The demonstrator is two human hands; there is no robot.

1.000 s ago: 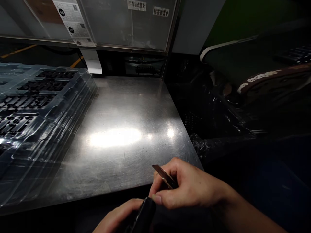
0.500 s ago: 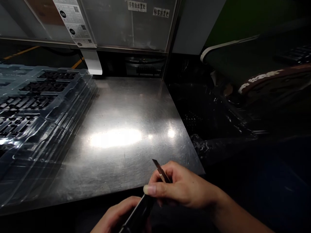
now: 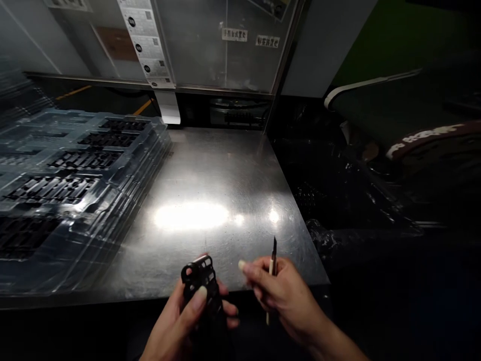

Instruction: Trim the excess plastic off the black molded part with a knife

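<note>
Your left hand (image 3: 180,321) grips the black part (image 3: 202,286) just over the table (image 3: 210,175) edge while your right hand (image 3: 285,296) pinches the knife (image 3: 272,271) blade-up, so steady the part and keep fingers off the blade.

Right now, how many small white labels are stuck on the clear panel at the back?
2: one white label sits left, the other white label beside it to its right, both high on the clear panel.
</note>
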